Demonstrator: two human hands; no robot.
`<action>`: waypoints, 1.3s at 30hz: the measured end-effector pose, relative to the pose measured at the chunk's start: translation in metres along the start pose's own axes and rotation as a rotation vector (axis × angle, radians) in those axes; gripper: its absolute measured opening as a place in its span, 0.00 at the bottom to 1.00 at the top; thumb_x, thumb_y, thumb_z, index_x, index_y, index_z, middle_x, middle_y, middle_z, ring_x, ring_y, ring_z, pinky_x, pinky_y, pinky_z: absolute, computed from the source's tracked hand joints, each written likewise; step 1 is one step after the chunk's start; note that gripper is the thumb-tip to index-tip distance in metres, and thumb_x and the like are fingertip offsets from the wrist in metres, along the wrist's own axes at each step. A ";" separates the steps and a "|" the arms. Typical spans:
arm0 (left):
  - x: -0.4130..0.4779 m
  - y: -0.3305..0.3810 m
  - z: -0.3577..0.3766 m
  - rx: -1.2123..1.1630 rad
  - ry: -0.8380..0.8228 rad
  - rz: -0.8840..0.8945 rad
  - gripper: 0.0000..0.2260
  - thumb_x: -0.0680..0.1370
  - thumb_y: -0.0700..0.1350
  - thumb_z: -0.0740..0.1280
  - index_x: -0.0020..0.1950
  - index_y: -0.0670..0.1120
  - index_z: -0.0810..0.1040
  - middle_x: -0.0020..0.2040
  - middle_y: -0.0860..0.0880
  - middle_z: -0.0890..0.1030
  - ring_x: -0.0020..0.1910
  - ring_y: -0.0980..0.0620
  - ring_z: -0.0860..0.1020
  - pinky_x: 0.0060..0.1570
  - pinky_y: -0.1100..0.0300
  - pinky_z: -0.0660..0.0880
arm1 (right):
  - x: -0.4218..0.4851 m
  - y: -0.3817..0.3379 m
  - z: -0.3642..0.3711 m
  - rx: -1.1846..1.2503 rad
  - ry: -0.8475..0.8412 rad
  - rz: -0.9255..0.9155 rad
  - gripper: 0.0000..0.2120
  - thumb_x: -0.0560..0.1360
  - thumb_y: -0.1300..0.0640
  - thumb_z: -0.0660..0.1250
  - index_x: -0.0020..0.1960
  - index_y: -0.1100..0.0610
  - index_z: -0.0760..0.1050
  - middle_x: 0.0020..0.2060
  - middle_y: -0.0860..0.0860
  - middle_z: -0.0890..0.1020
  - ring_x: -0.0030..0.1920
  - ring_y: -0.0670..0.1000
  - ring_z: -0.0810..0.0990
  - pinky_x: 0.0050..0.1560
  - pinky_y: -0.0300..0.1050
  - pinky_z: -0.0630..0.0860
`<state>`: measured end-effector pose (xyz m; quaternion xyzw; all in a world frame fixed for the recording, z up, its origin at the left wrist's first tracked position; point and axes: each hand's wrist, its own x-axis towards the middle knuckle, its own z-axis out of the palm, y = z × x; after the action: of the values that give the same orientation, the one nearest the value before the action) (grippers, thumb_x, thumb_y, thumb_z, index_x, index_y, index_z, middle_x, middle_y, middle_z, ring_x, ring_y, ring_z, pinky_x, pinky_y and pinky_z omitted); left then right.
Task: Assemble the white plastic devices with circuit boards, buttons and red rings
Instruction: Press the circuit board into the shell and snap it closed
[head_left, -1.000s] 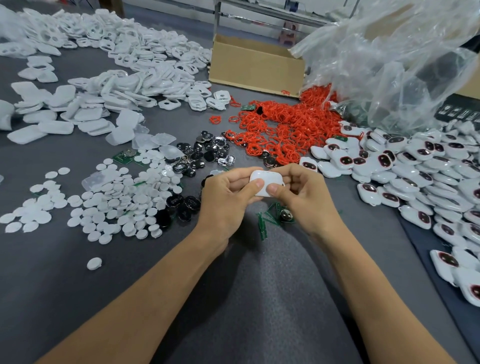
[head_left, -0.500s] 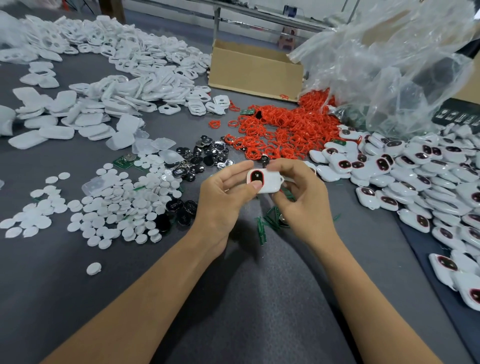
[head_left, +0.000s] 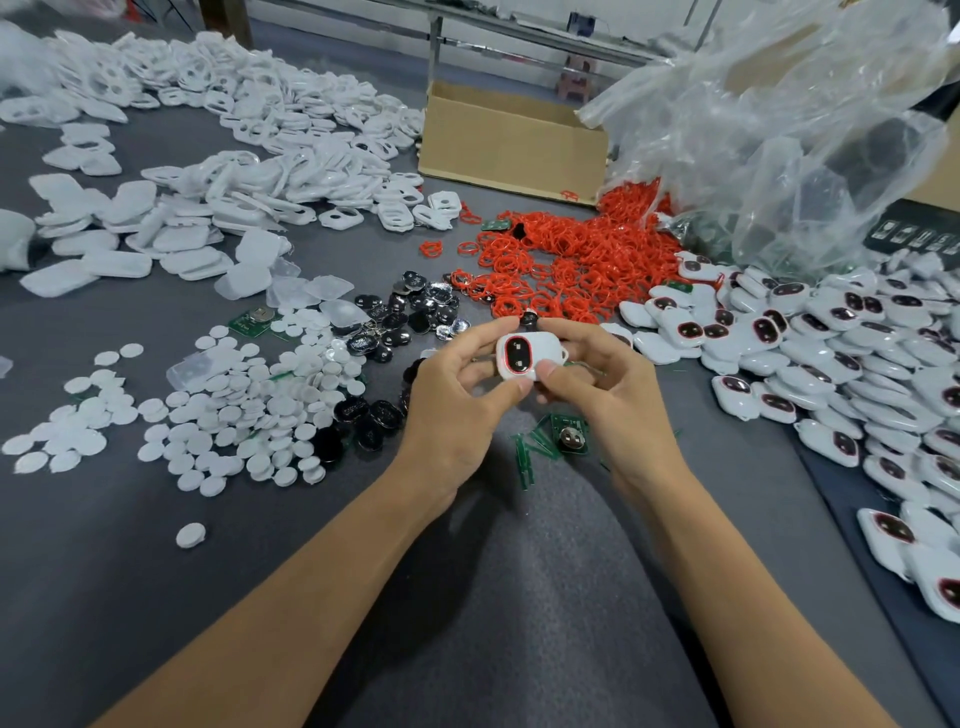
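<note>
White device (head_left: 525, 357) is pinched between left hand (head_left: 457, 410) and right hand (head_left: 610, 397). Judged finished; placement on completed pile (head_left: 831, 332) is required.

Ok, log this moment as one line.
left hand: grips device | right hand: grips device | device: held above table, button face up

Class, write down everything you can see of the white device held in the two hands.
The white device is a small rounded shell of glossy-looking plastic. Its face, turned toward the camera, has a black oval panel edged by a red ring. A small tab sticks out at its right end. The left hand and right hand pinch it between thumbs and fingers, above the grey table.
</note>
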<state>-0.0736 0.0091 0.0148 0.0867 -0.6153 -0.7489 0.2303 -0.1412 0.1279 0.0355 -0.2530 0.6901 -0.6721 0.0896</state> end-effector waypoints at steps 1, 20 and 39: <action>0.000 0.000 0.000 0.029 0.007 -0.004 0.20 0.73 0.31 0.72 0.62 0.46 0.78 0.55 0.48 0.84 0.53 0.55 0.82 0.52 0.64 0.77 | 0.000 0.000 -0.001 -0.002 -0.014 0.002 0.17 0.73 0.72 0.67 0.60 0.62 0.76 0.40 0.49 0.81 0.35 0.50 0.78 0.43 0.41 0.79; 0.000 -0.001 0.002 -0.068 -0.107 -0.224 0.13 0.79 0.45 0.66 0.59 0.39 0.81 0.52 0.33 0.81 0.53 0.46 0.82 0.52 0.59 0.80 | 0.000 0.003 -0.009 -0.518 -0.180 -0.346 0.22 0.73 0.68 0.70 0.64 0.55 0.75 0.51 0.51 0.82 0.51 0.46 0.80 0.53 0.39 0.76; 0.000 0.006 0.005 -0.150 -0.103 -0.322 0.16 0.80 0.50 0.63 0.50 0.38 0.83 0.45 0.40 0.84 0.46 0.50 0.84 0.50 0.55 0.81 | -0.005 -0.001 -0.001 -0.573 0.022 -0.352 0.17 0.71 0.68 0.61 0.53 0.56 0.81 0.43 0.47 0.84 0.42 0.45 0.82 0.47 0.44 0.79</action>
<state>-0.0743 0.0125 0.0214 0.1285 -0.5468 -0.8233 0.0815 -0.1369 0.1315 0.0358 -0.3758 0.7975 -0.4588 -0.1102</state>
